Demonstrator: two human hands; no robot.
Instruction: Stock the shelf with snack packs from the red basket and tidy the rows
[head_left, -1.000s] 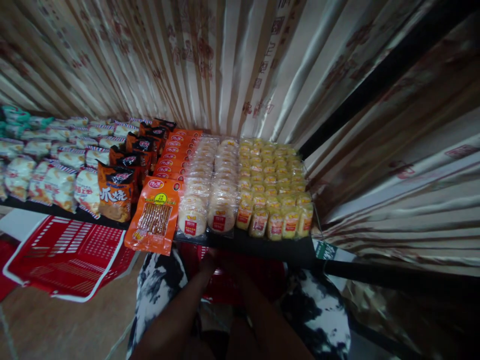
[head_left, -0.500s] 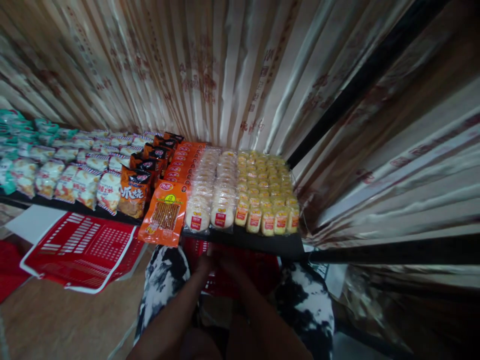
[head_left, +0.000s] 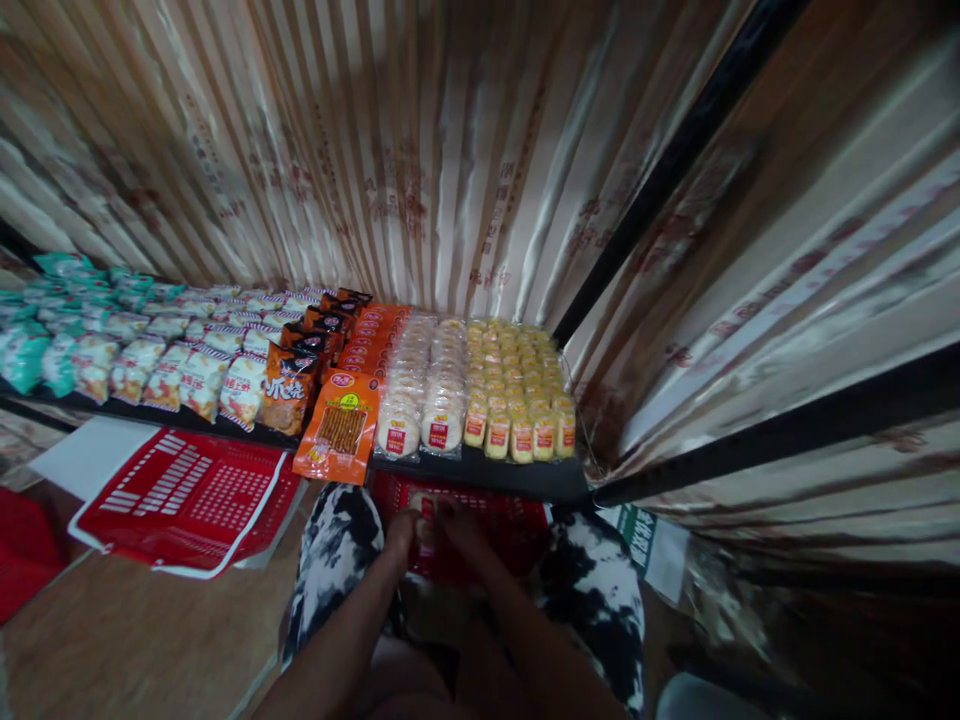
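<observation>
Both hands are down low, just below the front edge of the black shelf [head_left: 480, 470], and between them sits a small round pale packet with a red label [head_left: 424, 505]. The left hand [head_left: 399, 528] has it from the left, the right hand [head_left: 459, 520] from the right, fingers closed in on the packet from both sides. It is dim and blurred down there, so how firm the hold is I cannot tell.

The packet hangs over the red plastic basket [head_left: 517, 530] under the shelf, between the knees in black-and-white patterned trousers [head_left: 337, 550].

The risk as I see it: the wrapper looks slick, and a light pinch at the rim could let it slide out and drop into the basket. Lifting it blind could also knock the shelf's front edge, where an orange packet of brown sticks [head_left: 339, 428] overhangs and might be tipped off.

On the shelf, rows of round pale cakes [head_left: 420, 400] and small yellow packets [head_left: 521, 385] run back toward the striped curtain [head_left: 420, 150].
</observation>
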